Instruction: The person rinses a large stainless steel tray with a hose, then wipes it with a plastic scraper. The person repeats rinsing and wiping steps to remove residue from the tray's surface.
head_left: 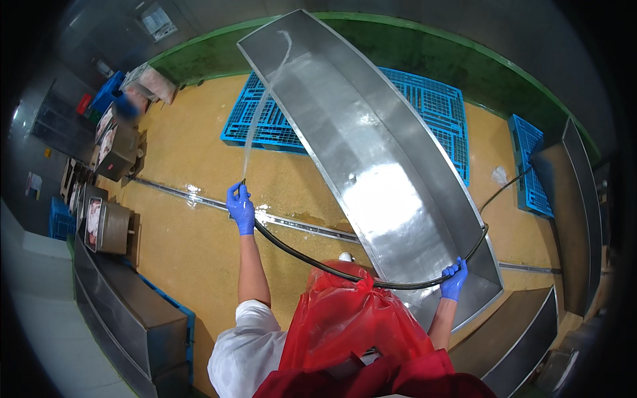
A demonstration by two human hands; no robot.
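Observation:
A black hose (298,255) runs in a curve across my front, from one hand to the other. My left hand (241,211), in a blue glove, is closed around its front end. From there a jet of water (257,114) shoots away from me and lands at the far end of a long steel trough (345,136). My right hand (455,278), gloved in blue too, grips the hose farther back, over the trough's near right part. Beyond that hand the hose passes over the trough's right edge. Wet metal shines inside the trough.
Blue plastic pallets (430,109) lie beneath the trough. A drain channel (305,229) crosses the yellow floor (192,126). On the left stand steel carts (109,225) with pale pink contents. More steel troughs (564,205) stand at right. A green-based wall (206,53) bounds the far side.

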